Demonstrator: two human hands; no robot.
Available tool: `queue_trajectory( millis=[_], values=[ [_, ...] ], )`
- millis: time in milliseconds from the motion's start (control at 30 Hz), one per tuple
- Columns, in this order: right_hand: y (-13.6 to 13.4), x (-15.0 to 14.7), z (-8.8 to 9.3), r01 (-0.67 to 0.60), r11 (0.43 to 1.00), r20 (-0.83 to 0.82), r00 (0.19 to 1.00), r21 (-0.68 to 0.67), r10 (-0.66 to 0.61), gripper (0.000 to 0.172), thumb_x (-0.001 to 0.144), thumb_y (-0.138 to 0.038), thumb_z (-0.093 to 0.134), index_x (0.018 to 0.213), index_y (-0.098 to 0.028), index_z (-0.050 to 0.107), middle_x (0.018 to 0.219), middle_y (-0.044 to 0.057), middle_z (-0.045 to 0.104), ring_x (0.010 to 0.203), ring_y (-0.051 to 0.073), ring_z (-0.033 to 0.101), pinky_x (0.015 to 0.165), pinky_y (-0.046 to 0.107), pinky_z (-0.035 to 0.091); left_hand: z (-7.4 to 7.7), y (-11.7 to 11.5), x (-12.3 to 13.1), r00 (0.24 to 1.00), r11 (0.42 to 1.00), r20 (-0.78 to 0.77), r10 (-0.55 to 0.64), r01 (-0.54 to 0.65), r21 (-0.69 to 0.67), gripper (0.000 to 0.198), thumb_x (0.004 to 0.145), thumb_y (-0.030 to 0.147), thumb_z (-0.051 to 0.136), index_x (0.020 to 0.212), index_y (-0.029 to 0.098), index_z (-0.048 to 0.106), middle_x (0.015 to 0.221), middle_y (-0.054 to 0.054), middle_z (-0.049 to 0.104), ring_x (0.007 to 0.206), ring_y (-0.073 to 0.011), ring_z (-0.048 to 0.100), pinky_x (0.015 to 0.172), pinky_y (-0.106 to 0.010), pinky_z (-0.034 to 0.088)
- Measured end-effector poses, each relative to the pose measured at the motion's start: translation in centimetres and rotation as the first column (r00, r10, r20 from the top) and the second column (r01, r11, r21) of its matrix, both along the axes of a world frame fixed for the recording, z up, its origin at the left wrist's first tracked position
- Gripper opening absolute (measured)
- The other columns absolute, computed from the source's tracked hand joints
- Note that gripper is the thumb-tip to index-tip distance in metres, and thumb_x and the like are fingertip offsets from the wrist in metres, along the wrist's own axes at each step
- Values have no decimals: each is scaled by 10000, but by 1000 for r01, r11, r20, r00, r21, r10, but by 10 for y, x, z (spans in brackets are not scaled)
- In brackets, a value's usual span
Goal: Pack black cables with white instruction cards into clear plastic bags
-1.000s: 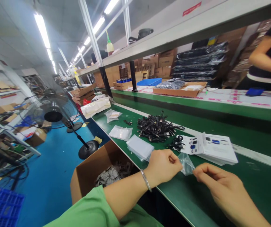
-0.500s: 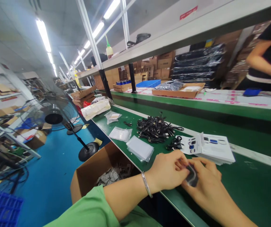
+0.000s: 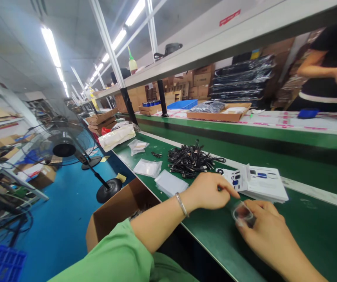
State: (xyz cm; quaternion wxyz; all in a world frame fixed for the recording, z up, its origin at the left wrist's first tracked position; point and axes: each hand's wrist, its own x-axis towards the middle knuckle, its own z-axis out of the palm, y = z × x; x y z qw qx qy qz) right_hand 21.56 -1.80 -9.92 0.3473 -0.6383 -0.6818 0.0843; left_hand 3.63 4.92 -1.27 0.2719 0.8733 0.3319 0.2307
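My right hand holds a small clear plastic bag with something dark coiled inside it, low on the green workbench. My left hand hovers just above and left of that bag, its fingertips close to the bag's top and nothing visible in them. Beyond the hands lies a stack of printed instruction cards. A tangled pile of black cables sits further up the bench, and a stack of clear bags lies near my left wrist.
An open cardboard box stands below the bench edge under my left arm. A pedestal fan stands on the blue floor. Across the bench, a person in a black top works beside a raised shelf and stacked cartons.
My hands have come apart. The left hand has lifted away from the bag and moved up-left, while the right hand alone holds the bag. The camera view has tilted slightly.
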Motion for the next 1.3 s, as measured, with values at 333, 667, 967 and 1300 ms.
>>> queue_trajectory(
  millis=[333, 667, 967, 1300],
  values=[
    [-5, -6, 20, -42, 999, -104, 994, 23, 44, 131, 620, -385, 603, 650, -297, 695, 819, 105, 728, 882, 338, 678, 768, 491, 568, -19, 41, 50, 986, 981, -119, 112, -129, -147, 538, 821, 421, 891, 1275, 164, 763, 1254, -110, 799, 1136, -268, 754, 1053, -362, 579],
    [-8, -13, 23, -106, 991, -142, 983, 80, 117, 108, 632, -332, 602, 647, -302, 705, 752, 92, 708, 812, 321, 671, 720, 499, 590, -19, 55, 49, 974, 922, -104, 202, -225, -316, 342, 744, 455, 938, 931, 193, 822, 1030, -50, 833, 1007, -221, 760, 937, -280, 573],
    [-8, -13, 27, -107, 990, -161, 980, 86, 120, 105, 621, -337, 598, 610, -301, 696, 752, 96, 721, 823, 325, 687, 720, 490, 596, -22, 59, 48, 921, 776, 162, 356, -194, -600, 179, 644, 12, 812, 772, 137, 800, 686, 2, 733, 706, -148, 688, 752, -250, 586],
    [-5, -7, 28, 198, 971, -690, 685, -133, -234, 387, 625, -585, 802, 835, -261, 807, 806, 58, 803, 534, 187, 587, 492, 337, 469, -4, 25, 10, 799, 723, 424, 426, -20, -690, 337, 624, 95, 849, 954, 89, 781, 683, -7, 714, 605, -97, 631, 647, -232, 539]
  ],
)
